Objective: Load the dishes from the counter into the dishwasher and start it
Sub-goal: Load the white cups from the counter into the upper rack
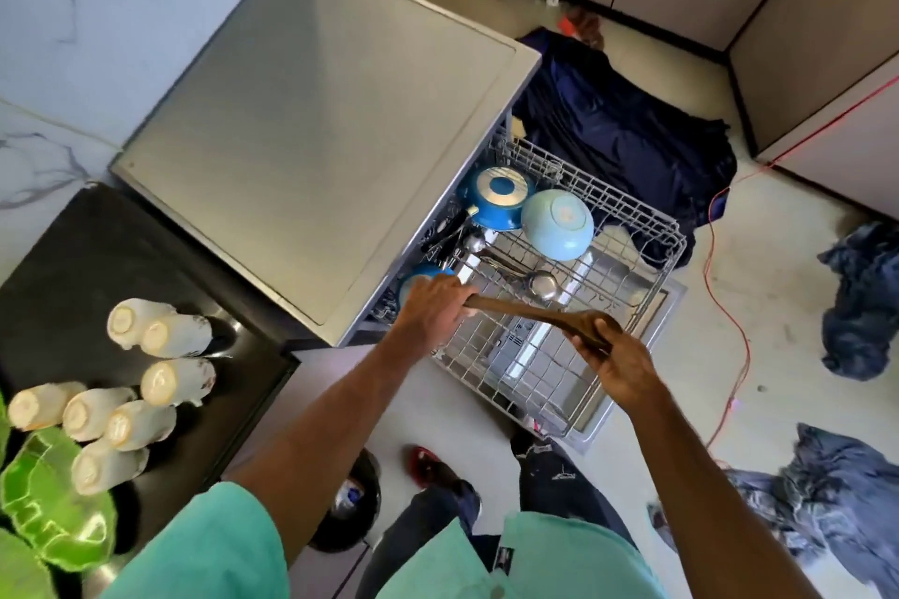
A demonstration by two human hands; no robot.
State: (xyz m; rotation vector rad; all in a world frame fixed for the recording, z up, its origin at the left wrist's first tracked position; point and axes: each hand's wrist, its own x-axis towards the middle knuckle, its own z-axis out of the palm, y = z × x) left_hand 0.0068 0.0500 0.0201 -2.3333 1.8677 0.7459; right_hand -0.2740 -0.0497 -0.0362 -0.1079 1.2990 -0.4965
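Dishwasher (316, 136): rack (491, 355) pulled out in front of it.
Surface (73, 268), left of it: white cups (160, 379) upside down and a green plate (48, 496), not yet loaded.
Rack, far end: pale bowl (559, 224) and blue pot (496, 197), both inverted and touching. A ladle (542, 282) lies flat mid-rack. The near half is bare wire.
Wooden spoon (525, 314): held roughly level over mid-rack, just this side of the ladle. Cannot tell if it touches the wires.
Left hand (433, 306) is curled round the handle end. Right hand (618, 360) grips the broad end.

Step, as I read it: stow the spoon.
- Lay it flat beside the ladle and across the wires, so neither end drops through.
- Keep it toward the far half, leaving the near half for the cups.
- Let go with one hand only once it is seated.
- Risk: an end poking below the rack may foul whatever turns underneath.
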